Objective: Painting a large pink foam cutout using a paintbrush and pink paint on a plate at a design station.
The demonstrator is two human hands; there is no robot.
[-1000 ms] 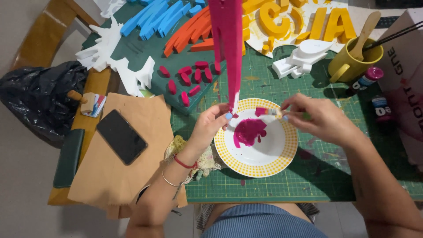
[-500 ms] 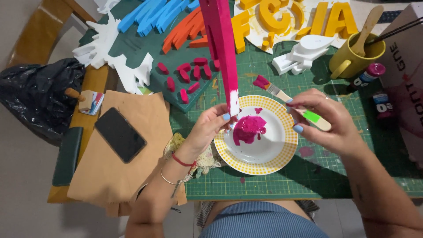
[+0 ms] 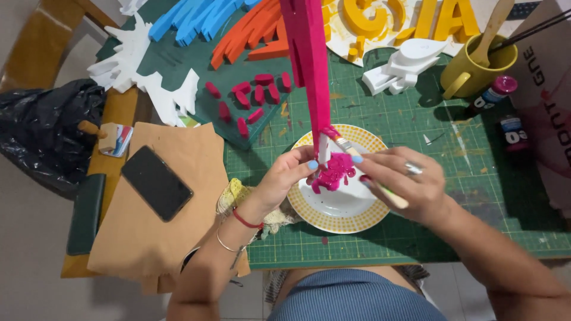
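Head view, looking straight down. I log near to far.

Nearest me: my left hand (image 3: 285, 178) comes up from the lower left, its grip pinched on the unpainted white foot of the long pink-painted foam strip (image 3: 309, 77). The strip's long axis runs from that pinch up and away across the worktop, its far end passing out of the top edge, so nearly all of its length lies beyond the left grip and none on the near side.

My right hand (image 3: 404, 184) enters from the lower right, its grip closed around the handle of a flat paintbrush with a pale handle (image 3: 357, 156). The bristles point up and left and touch the strip just above the left thumb, at the line where pink meets white. The right grip sits to the right of the strip, near it but not touching; the left hand is the one in contact.

Directly below both: a white plate with a yellow patterned rim (image 3: 357, 221) holding a pool of pink paint (image 3: 333, 172), resting on the green gridded cutting mat (image 3: 416, 238).

Left of the mat: a black phone (image 3: 157, 183) lying on brown card (image 3: 160, 238).

Farther: small pink foam pieces (image 3: 250, 98), white foam cut-outs (image 3: 143, 77), a yellow mug (image 3: 476, 68) holding a wooden stick.
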